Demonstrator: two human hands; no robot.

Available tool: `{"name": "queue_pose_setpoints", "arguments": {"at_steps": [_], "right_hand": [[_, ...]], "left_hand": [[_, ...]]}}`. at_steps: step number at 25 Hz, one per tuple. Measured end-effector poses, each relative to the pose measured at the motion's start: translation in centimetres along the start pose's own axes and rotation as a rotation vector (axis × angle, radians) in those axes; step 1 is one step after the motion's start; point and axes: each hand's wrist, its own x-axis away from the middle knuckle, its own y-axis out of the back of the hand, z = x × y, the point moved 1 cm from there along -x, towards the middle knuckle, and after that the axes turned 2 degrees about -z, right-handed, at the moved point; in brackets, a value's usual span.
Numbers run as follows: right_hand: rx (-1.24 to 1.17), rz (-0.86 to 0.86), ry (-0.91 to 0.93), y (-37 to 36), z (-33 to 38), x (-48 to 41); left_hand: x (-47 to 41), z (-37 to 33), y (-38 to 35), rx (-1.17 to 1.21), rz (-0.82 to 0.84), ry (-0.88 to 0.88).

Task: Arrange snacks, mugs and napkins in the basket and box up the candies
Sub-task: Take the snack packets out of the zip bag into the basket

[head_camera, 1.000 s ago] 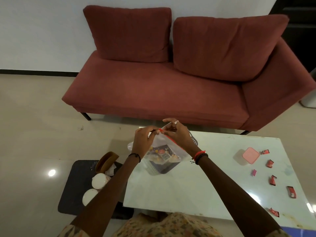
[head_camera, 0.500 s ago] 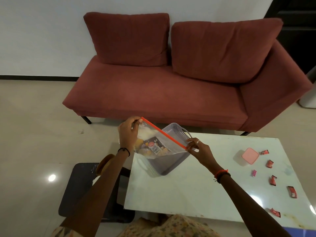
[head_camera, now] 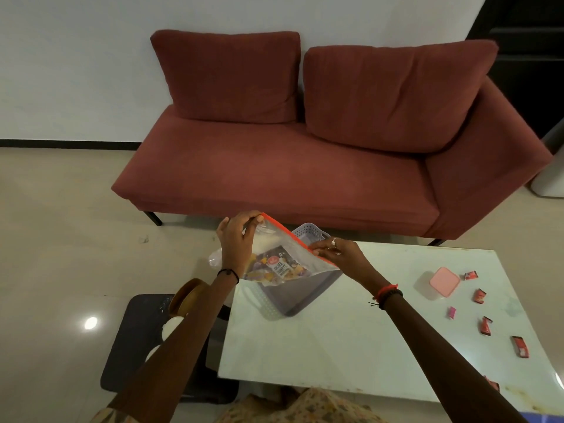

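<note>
A clear zip bag with an orange seal strip holds snack packets. It hangs over the grey perforated basket at the table's far left corner. My left hand pinches the bag's upper left corner. My right hand pinches the seal strip near its right end. A small clear box with a pink lid stands at the right of the table. Several red-wrapped candies lie scattered around it.
The white glossy table fills the lower right. Left of it on the floor, a dark mat carries a wooden holder and white mugs. A red sofa stands behind.
My hands started together at the middle of the seal, then spread apart along it. The right hand has since slid back a little leftward on the strip. The bag stays above the basket.
</note>
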Motion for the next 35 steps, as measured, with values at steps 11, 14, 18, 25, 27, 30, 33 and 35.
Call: {"name": "queue_pose_setpoints", "arguments": {"at_steps": [11,14,18,25,27,30,33,35], "right_hand": [[0.192,-0.032,0.111,-1.0,1.5,-1.8],[0.194,-0.054,0.094,-1.5,1.9,-1.9],[0.099,-0.111,0.066,-2.9,2.8,-1.9],[0.053,-0.152,0.006,-5.0,3.6,-1.8],[0.080,-0.185,-0.017,-4.8,3.3,-1.8],[0.056,-0.304,-0.135,-3.9,1.9,-2.1],[0.048,-0.344,-0.211,-3.8,0.7,-2.8],[0.069,-0.338,-0.227,-4.7,0.6,-3.1]], "left_hand": [[1.2,-0.8,0.0,0.062,0.063,0.000],[1.4,-0.4,-0.1,0.097,0.064,0.030],[1.3,1.3,-1.0,0.156,0.034,0.333],[6.4,3.1,-4.9,0.084,0.355,0.689],[6.8,3.2,-5.0,0.144,0.324,0.677],[6.4,3.7,-4.1,0.166,0.282,0.692],[5.7,4.4,-3.5,0.139,0.358,0.599],[5.1,4.8,-3.6,0.125,0.370,0.540]]}}
